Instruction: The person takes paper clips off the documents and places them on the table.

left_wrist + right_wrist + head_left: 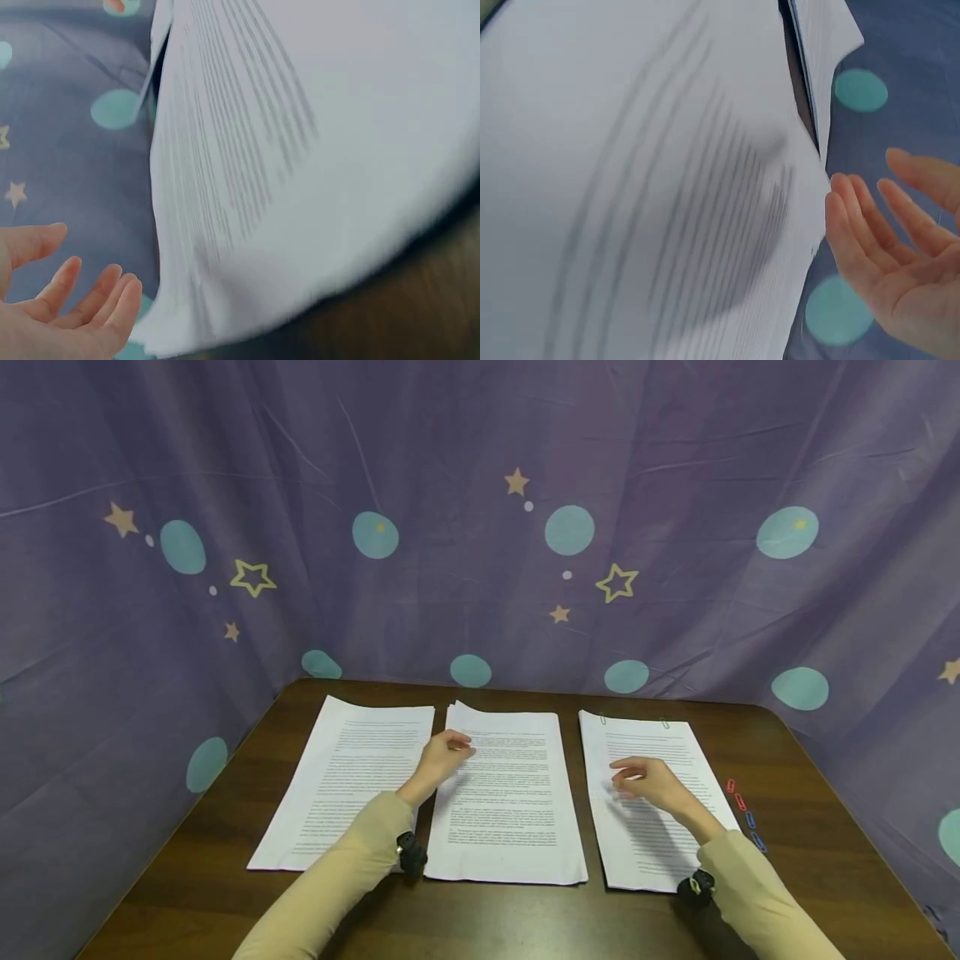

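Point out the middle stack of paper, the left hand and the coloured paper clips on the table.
middle stack of paper (517, 810), head view, printed top sheet.
left hand (442, 756), head view, back of the hand.
coloured paper clips (741, 802), head view, red clip in the row.

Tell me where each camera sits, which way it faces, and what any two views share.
Head: worn on the head, looking forward and down at three stacks of paper on the table; both sleeves, left hand and right hand show.
Left wrist: looks along the open left hand at the middle stack.
Right wrist: looks along the open right hand at the right stack.
Shared: all show printed paper and the curtain.
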A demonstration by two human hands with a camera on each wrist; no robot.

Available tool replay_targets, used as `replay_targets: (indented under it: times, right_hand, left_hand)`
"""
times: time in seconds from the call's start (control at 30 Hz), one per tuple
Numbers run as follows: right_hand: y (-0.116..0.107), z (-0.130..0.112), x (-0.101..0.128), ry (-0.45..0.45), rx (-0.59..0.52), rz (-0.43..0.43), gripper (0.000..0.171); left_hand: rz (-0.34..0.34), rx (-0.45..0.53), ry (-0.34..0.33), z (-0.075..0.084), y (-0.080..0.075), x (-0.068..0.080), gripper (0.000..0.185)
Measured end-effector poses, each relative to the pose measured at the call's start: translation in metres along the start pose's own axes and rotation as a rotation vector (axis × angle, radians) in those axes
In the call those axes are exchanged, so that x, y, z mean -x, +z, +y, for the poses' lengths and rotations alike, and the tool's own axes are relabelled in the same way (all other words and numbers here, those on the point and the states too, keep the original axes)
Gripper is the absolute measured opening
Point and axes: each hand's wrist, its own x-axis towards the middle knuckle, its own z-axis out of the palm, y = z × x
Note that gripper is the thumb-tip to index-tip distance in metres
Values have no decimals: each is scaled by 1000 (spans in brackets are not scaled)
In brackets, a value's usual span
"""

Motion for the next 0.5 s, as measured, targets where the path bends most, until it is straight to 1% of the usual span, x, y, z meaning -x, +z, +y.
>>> replay_targets:
  times: [0.1, 0.23, 0.33, 0.37, 0.43, 0.5]
  right_hand:
    - [-13, 5, 7, -2, 23, 4, 37]
    - [-29, 10, 16, -7, 54, 17, 38]
    - [-39, 15, 23, -6, 87, 52, 37]
    - [-42, 16, 26, -6, 114, 67, 36]
    - [-48, 19, 30, -12, 176, 101, 34]
    - [-53, 21, 35, -23, 230, 136, 33]
  left_hand:
    - [-26, -8, 10, 10, 9, 2, 23]
    - [-74, 36, 15, 16, 24, 2, 24]
    - [-109, 76, 22, 22, 35, 3, 24]
    - [-118, 80, 29, 23, 40, 3, 25]
    - [-133, 95, 18, 26, 48, 4, 25]
    - [-145, 103, 23, 29, 56, 5, 26]
